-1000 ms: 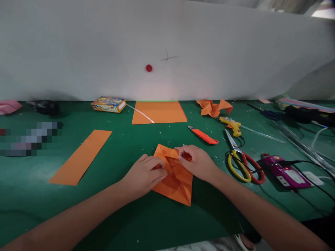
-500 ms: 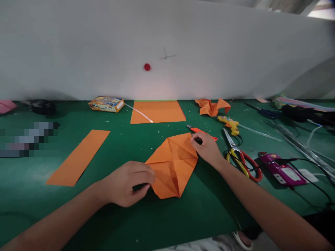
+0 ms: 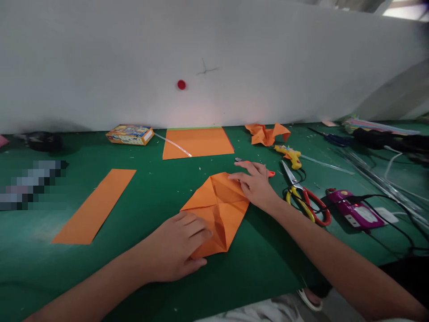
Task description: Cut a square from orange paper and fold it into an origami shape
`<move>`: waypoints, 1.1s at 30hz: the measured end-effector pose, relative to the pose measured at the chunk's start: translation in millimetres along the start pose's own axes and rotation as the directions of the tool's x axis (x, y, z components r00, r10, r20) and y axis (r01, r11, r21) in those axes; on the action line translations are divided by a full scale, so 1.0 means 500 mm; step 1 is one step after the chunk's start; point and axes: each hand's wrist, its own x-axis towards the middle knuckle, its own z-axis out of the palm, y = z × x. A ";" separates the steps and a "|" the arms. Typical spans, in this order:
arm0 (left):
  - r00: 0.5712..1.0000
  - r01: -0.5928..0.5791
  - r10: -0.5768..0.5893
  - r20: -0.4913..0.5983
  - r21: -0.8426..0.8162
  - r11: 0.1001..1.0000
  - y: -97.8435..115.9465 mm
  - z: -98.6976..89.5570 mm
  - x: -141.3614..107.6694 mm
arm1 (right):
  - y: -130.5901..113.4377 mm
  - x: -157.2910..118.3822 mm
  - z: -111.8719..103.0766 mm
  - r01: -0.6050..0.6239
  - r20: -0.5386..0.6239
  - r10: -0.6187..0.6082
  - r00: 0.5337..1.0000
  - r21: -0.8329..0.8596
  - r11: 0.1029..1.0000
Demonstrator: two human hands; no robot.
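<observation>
A creased sheet of orange paper [image 3: 219, 210] lies in front of me, its folds meeting near the middle. My left hand [image 3: 177, 246] rests over its lower left part, fingers apart and thumb below the edge. At the upper right corner, my right hand [image 3: 256, 183] has its fingers spread over the paper and pinches nothing. Partly hidden behind that hand is an orange utility knife [image 3: 271, 173]. Scissors [image 3: 303, 197] with one yellow and one red handle lie to the right of my right wrist.
An orange strip [image 3: 95, 208] lies left. Behind are a small box [image 3: 130, 135], stacked orange sheets [image 3: 199, 143], a folded orange piece [image 3: 267, 134] and a yellow glue gun [image 3: 291, 156]. Right are a purple power strip [image 3: 357, 210] with black cables and clear sticks [image 3: 378, 176].
My right hand has let go of the paper's corner and spread its fingers. My left hand has moved right, farther over the paper, its fingers opening. The view has shifted slightly.
</observation>
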 end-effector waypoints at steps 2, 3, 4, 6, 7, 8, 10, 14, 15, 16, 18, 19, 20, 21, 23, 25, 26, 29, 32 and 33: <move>1.000 -0.007 0.007 -0.016 0.020 1.000 0.004 0.002 0.000 | -0.001 -0.003 -0.004 0.065 0.074 -0.064 0.995 -0.010 0.998; 1.000 -0.020 0.020 -0.020 0.028 0.999 0.001 0.000 -0.001 | 0.000 -0.004 -0.006 0.072 0.102 -0.071 0.992 -0.003 0.997; 0.999 -0.032 0.033 -0.021 0.038 0.999 -0.004 -0.003 -0.003 | 0.000 -0.005 -0.008 0.066 0.119 -0.067 0.991 0.008 0.998; 0.999 -0.040 0.042 -0.027 0.060 0.997 -0.020 -0.014 -0.010 | 0.001 -0.005 -0.011 0.036 0.134 -0.039 0.990 0.028 0.999; 0.999 -0.038 0.041 -0.033 0.069 0.997 -0.029 -0.021 -0.015 | 0.001 -0.004 -0.014 0.025 0.139 -0.029 0.990 0.032 0.999; 0.998 -0.033 0.036 -0.044 0.074 0.997 -0.038 -0.027 -0.020 | -0.001 -0.003 -0.016 0.022 0.145 -0.027 0.989 0.036 0.999; 0.997 -0.024 0.029 -0.066 0.085 0.996 -0.050 -0.036 -0.029 | -0.006 -0.001 -0.022 0.052 0.174 -0.061 0.983 0.055 0.997; 0.991 0.061 -0.041 -0.125 0.162 0.985 -0.042 -0.032 -0.028 | -0.011 -0.003 -0.037 0.139 0.291 -0.191 0.937 0.190 0.972; 0.988 0.086 -0.061 -0.144 0.175 0.981 -0.034 -0.026 -0.025 | -0.010 -0.004 -0.041 0.132 0.313 -0.202 0.928 0.230 0.964; 0.985 0.104 -0.077 -0.152 0.181 0.978 -0.026 -0.019 -0.021 | -0.007 -0.006 -0.045 0.118 0.329 -0.204 0.922 0.264 0.957; 0.984 0.128 -0.100 -0.150 0.189 0.974 -0.014 -0.006 -0.014 | -0.001 -0.009 -0.052 0.097 0.347 -0.207 0.915 0.309 0.946; 0.985 0.129 -0.104 -0.135 0.187 0.974 -0.010 -0.002 -0.011 | 0.001 -0.009 -0.056 0.093 0.350 -0.208 0.913 0.319 0.943; 0.987 0.131 -0.111 -0.119 0.184 0.974 -0.008 0.002 -0.010 | 0.003 -0.010 -0.060 0.092 0.351 -0.209 0.913 0.322 0.942; 0.988 0.134 -0.117 -0.103 0.177 0.975 -0.008 0.003 -0.009 | 0.002 -0.009 -0.063 0.093 0.354 -0.209 0.912 0.318 0.944; 0.985 0.162 -0.150 -0.084 0.166 0.973 -0.007 0.002 -0.009 | -0.002 -0.007 -0.070 0.098 0.371 -0.208 0.905 0.296 0.950; 0.977 0.209 -0.199 -0.079 0.167 0.963 -0.003 -0.002 -0.010 | -0.010 -0.004 -0.077 0.101 0.393 -0.204 0.897 0.266 0.959; 0.973 0.227 -0.216 -0.081 0.174 0.958 0.002 -0.004 -0.010 | -0.015 -0.003 -0.081 0.104 0.402 -0.201 0.893 0.252 0.962; 0.972 0.225 -0.202 -0.118 0.240 0.944 0.019 -0.002 -0.007 | -0.026 -0.001 -0.089 0.111 0.417 -0.197 0.887 0.221 0.969; 0.988 0.126 -0.089 -0.128 0.318 0.940 0.034 0.014 -0.004 | -0.032 -0.005 -0.090 0.105 0.405 -0.164 0.899 0.164 0.981; 0.991 0.096 -0.060 -0.116 0.328 0.940 0.038 0.020 -0.003 | -0.034 -0.007 -0.088 0.096 0.390 -0.139 0.910 0.129 0.987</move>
